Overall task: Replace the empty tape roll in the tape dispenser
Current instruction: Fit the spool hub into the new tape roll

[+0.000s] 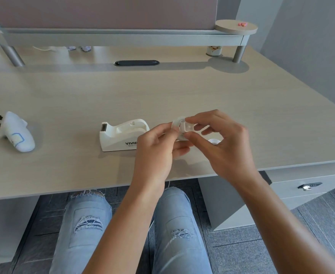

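A white tape dispenser (121, 135) marked "VIVID" stands on the desk, its roll cradle open and holding no roll. Just right of it, above the desk, both hands hold a clear tape roll (177, 126) with a white hub (188, 127) in its centre. My left hand (156, 147) pinches the roll's left rim. My right hand (222, 141) grips the hub and the roll's right side with thumb and fingers. A small white round piece (214, 141) lies on the desk beneath my right hand, mostly hidden.
A white shark-shaped gadget (16, 133) lies at the desk's left. A raised shelf (123, 35) runs along the back, with a cable slot (136, 62) below it and a small cup (214, 50) at the right. The desk edge (83, 189) is near my knees; a drawer (309, 186) sits lower right.
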{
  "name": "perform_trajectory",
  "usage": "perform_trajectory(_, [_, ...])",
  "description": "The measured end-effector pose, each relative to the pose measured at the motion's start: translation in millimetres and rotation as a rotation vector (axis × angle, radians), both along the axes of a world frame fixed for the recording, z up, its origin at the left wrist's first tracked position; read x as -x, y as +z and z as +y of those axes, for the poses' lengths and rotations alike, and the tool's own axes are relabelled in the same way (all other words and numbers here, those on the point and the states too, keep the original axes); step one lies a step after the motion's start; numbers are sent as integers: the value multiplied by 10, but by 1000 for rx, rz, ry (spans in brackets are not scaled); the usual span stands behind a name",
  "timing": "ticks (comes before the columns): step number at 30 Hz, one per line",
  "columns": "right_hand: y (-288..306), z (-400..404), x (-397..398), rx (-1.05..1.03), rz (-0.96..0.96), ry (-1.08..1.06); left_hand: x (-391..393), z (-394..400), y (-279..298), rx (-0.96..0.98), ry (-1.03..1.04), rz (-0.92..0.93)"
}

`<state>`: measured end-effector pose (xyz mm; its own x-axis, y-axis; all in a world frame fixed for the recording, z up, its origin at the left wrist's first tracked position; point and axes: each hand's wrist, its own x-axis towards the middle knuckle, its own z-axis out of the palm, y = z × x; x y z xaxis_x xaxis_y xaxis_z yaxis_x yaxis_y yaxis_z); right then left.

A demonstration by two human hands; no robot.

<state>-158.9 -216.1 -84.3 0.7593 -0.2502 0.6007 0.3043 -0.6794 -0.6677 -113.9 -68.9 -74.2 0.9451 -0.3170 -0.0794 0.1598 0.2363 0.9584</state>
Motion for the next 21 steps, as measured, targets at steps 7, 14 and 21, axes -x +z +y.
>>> perform_trajectory(7, [16,-14,-10,0,13,45,7,31,-47,-7,-6,-20])
perform_trajectory(14, [38,34,-4,-63,107,113,-13,115,-92,-14,8,-95])
perform_trajectory(21, [112,87,-10,106,93,92,-18,193,-138,-33,29,-138])
